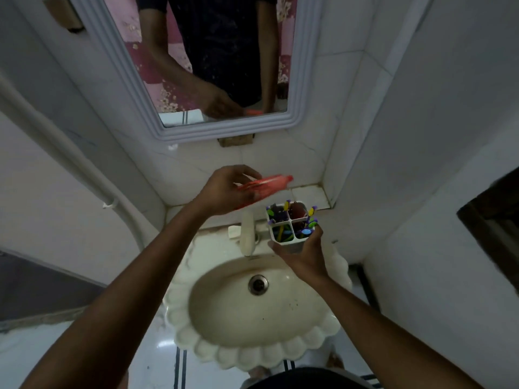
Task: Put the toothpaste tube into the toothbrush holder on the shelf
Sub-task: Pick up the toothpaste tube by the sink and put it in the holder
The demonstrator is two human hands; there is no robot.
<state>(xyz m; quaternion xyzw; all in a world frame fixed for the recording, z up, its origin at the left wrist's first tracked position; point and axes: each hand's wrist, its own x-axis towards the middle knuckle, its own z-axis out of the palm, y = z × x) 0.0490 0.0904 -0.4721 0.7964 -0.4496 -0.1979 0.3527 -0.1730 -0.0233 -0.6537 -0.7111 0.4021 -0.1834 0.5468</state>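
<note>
Two hands work above a scalloped washbasin (252, 327). Right hand (302, 255) cups the white four-compartment toothbrush holder (292, 223) by the shelf's front edge. Left hand (224, 192) pinches a red toothpaste tube (266, 183), likely light, soft; hold mid-body.

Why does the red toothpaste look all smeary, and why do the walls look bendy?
In the head view, the toothpaste tube is smeared by motion blur in the left hand; the wide-angle lens curves the walls and the mirror frame; lighting is dim, with glare on the floor.
</note>
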